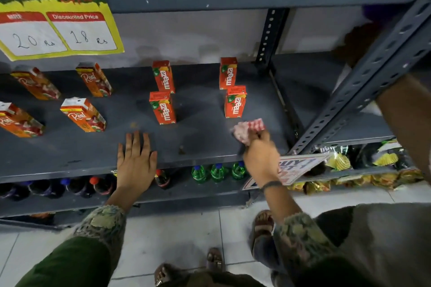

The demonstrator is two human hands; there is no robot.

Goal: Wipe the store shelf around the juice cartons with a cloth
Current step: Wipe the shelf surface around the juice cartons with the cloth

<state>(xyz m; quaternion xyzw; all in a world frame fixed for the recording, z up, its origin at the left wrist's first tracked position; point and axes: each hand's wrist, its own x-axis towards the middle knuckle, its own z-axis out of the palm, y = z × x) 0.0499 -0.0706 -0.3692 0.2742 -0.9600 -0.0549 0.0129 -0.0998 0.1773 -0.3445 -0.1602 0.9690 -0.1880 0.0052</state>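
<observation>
A grey metal shelf [200, 142] holds several orange juice cartons. Two Maaza cartons stand mid-shelf [162, 107] and two more to the right [235, 101]; several Real cartons [82, 115] stand on the left. My right hand [260, 156] grips a bunched red-and-white cloth [248, 129] and presses it on the shelf just in front of the right front Maaza carton. My left hand [136, 161] lies flat on the shelf's front edge, fingers spread, holding nothing.
A slanted perforated upright [363, 86] crosses at the right, close to my right arm. A yellow price sign [58, 18] hangs top left. Bottles [218, 172] and snack packets [340, 163] fill the lower shelf. A small brown spot [181, 150] sits on the shelf. Sandalled feet stand on tiled floor below.
</observation>
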